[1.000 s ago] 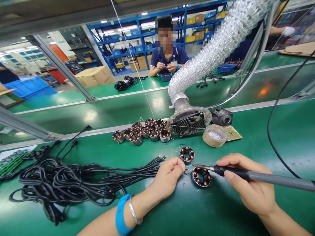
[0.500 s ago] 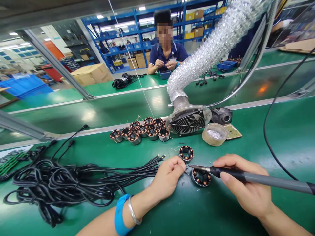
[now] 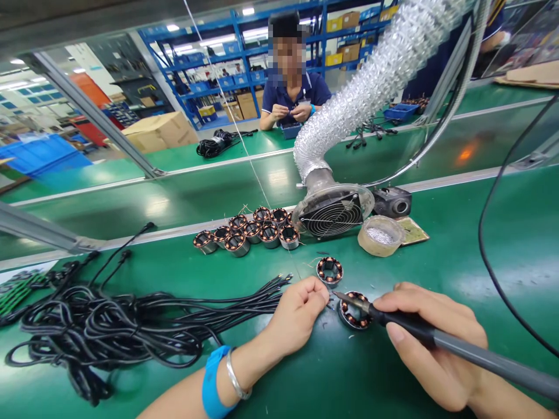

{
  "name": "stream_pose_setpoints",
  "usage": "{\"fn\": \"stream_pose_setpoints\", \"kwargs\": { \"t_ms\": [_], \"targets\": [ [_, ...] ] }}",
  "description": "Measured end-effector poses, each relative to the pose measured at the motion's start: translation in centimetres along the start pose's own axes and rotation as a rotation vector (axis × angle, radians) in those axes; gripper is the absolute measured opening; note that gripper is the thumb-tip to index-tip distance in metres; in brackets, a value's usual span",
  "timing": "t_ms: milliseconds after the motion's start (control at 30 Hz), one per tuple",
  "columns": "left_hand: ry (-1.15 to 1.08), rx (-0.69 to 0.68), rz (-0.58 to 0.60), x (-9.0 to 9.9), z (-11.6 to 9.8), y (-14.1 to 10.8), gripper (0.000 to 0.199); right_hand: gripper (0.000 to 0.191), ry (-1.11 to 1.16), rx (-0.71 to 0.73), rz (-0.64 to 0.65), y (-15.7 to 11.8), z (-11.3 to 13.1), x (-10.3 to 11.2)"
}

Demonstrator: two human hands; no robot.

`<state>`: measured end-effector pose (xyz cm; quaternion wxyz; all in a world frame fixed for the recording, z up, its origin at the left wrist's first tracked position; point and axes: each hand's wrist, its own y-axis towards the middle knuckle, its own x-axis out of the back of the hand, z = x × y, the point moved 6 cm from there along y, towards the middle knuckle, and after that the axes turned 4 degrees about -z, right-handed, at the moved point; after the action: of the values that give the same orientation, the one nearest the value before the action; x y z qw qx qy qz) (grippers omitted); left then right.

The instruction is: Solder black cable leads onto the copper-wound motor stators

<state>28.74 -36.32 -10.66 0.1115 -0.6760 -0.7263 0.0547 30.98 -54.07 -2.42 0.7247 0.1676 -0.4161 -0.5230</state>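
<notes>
My right hand [image 3: 437,343] grips a soldering iron [image 3: 419,329] by its dark handle, the metal tip pointing left. That tip is close to the fingertips of my left hand [image 3: 301,311], which is closed in a pinch. Thin wire ends poke out by those fingertips; the fingers hide most of them. Below the iron's shaft lies a motor stator [image 3: 347,321] with copper windings, partly covered by the iron. Just behind it sits a second stator [image 3: 330,272]. A bundle of black cables [image 3: 131,320] stretches from the left, its stripped ends beside my left hand.
Several stators [image 3: 236,243] stand grouped at the back, beside a fume extractor fan [image 3: 334,218] with a silver duct [image 3: 349,99]. A round tub [image 3: 379,237] of silvery bits is right of it. The iron's cord [image 3: 483,233] loops at right. A co-worker [image 3: 290,99] sits opposite.
My right hand has lowered the iron's handle, so the iron slants more steeply, its tip still near my left fingertips. My left hand stays pinched in place. The view has shifted slightly.
</notes>
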Motion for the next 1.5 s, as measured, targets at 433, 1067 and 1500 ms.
{"fn": "stream_pose_setpoints", "kwargs": {
  "t_ms": [433, 1067, 1500],
  "targets": [
    [0.018, -0.001, 0.004, 0.12, 0.10, -0.02, 0.022, 0.019, 0.036, -0.033, -0.010, 0.01, -0.31, 0.19],
    [0.083, -0.060, 0.026, 0.12, -0.19, -0.16, 0.022, 0.017, 0.029, -0.046, 0.003, -0.06, -0.67, -0.25],
    [0.096, -0.062, 0.028, 0.26, -0.10, -0.15, 0.020, 0.014, 0.010, -0.022, -0.022, 0.83, -0.10, 0.48]
  ]
}}
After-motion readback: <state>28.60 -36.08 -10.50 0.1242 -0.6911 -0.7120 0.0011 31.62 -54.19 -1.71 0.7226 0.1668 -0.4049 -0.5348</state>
